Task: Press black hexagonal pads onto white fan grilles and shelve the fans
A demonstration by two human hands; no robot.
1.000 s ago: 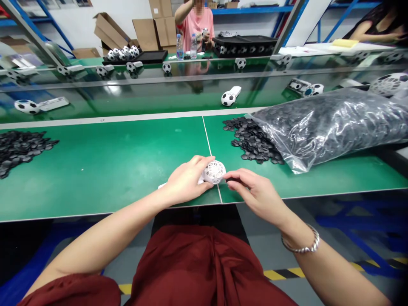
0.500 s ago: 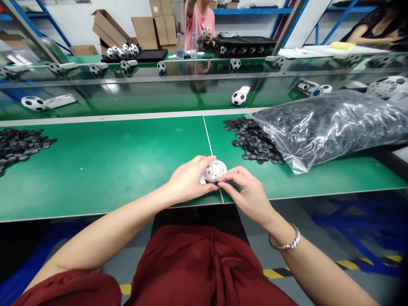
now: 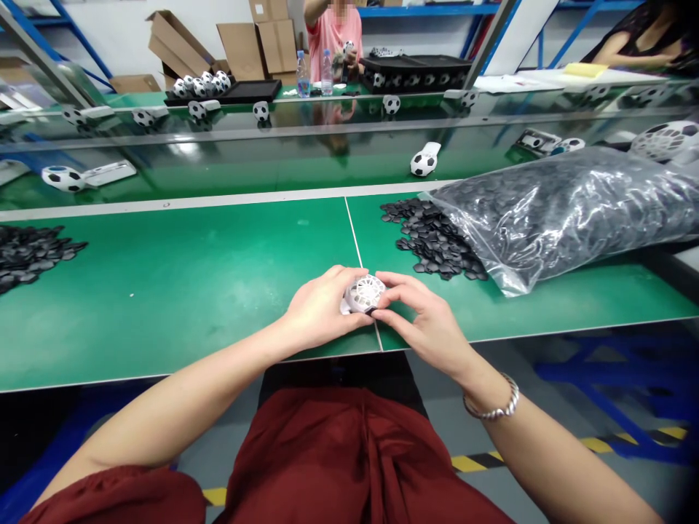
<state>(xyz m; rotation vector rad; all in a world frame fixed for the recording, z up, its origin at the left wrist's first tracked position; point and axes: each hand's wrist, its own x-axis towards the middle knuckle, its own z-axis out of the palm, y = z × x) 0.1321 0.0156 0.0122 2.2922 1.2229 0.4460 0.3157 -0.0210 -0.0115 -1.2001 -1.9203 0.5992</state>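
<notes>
A white, ball-shaped fan housing (image 3: 365, 292) with a slotted round grille faces up near the front edge of the green bench. My left hand (image 3: 326, 304) is closed round its left side, thumb along the lower edge. At the right side, my right hand (image 3: 419, 314) has its fingers bent against the housing. Its thumb tip presses at a small black piece (image 3: 371, 311) on the lower rim, mostly covered by the fingers. A pile of loose black patches (image 3: 440, 244) lies beyond my right hand.
A clear plastic bag (image 3: 568, 211) of black patches lies at the right. Another black pile (image 3: 33, 255) is at the far left. Beyond a pale rail, a green belt (image 3: 262, 164) carries football-patterned fans (image 3: 424, 160). A co-worker in a pink top (image 3: 341, 44) stands across.
My right hand's fingers have spread from a pinch at the lower rim up along the housing's right side, the thumb staying low. The fans on the belt have shifted slightly right.
</notes>
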